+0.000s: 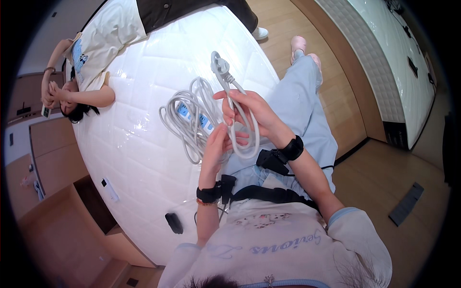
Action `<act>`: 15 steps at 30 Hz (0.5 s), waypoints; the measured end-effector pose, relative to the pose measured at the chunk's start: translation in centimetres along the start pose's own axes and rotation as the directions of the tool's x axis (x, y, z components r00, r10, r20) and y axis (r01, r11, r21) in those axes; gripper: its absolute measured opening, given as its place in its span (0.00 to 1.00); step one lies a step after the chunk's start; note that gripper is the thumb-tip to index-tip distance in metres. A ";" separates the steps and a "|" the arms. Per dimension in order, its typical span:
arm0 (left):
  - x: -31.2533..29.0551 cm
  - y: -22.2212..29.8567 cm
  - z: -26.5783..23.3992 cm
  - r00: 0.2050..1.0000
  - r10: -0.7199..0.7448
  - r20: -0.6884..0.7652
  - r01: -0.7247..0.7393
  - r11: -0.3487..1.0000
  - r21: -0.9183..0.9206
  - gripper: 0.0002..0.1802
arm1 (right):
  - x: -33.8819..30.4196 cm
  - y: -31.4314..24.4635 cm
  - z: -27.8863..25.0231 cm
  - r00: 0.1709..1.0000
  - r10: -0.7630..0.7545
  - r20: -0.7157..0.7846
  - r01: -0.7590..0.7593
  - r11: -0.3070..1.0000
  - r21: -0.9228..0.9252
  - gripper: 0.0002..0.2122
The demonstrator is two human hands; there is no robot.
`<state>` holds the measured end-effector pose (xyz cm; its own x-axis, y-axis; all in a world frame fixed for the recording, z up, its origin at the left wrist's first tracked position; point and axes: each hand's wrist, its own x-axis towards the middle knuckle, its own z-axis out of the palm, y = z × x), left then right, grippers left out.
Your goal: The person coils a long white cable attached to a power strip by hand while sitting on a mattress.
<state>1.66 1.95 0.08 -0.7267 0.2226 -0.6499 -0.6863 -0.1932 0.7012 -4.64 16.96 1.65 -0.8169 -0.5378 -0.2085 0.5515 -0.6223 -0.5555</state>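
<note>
A small looped bundle of grey power cord (257, 139) is held up over my lap, its plug (221, 66) at the far end. My right hand (252, 108) is closed around the upper part of the bundle, with the index finger stretched along it. Lower down, my left hand (218, 144) has its fingers curled at the near-left side of the same loops. Just left of my hands, a larger loose coil of grey cable (168, 115) lies on the plastic-wrapped mattress (139, 163). Among its loops sits a power strip (194, 117) with blue and white socket faces, partly covered by cable.
Another person (96, 62) lies on the mattress at the far left, holding a phone (46, 111). Near me are a small black object (174, 223) and a white strip-shaped object (110, 189). A second wrapped mattress (374, 57) stands right; a dark grey strip (406, 204) lies on the floor.
</note>
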 end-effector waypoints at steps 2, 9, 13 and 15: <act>-0.2 -0.4 0.4 0.992 0.114 0.054 -0.108 0.988 -0.112 0.13 | 0.0 -0.3 -0.9 0.999 0.028 -0.016 -0.028 0.999 -0.019 0.16; 0.1 -0.8 -0.1 0.952 0.262 0.161 -0.301 0.901 0.314 0.13 | 0.3 0.8 -1.6 0.924 -0.252 -0.287 -0.001 0.750 -0.661 0.17; -0.1 -0.9 -0.3 0.948 0.306 0.086 -0.306 0.806 0.507 0.11 | 0.4 1.3 -1.9 0.942 -0.055 -0.330 -0.108 0.883 -0.457 0.16; -0.1 -0.3 0.0 0.911 0.412 0.024 -0.358 0.761 0.541 0.15 | 0.5 1.4 -2.1 0.907 -0.173 -0.383 -0.038 0.874 -0.485 0.15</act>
<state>1.94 1.98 -0.13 -0.9438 0.1466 -0.2961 -0.2450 0.2906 0.9249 -4.65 16.96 -0.91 -0.9016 -0.1625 -0.4009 0.4305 -0.2477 -0.8679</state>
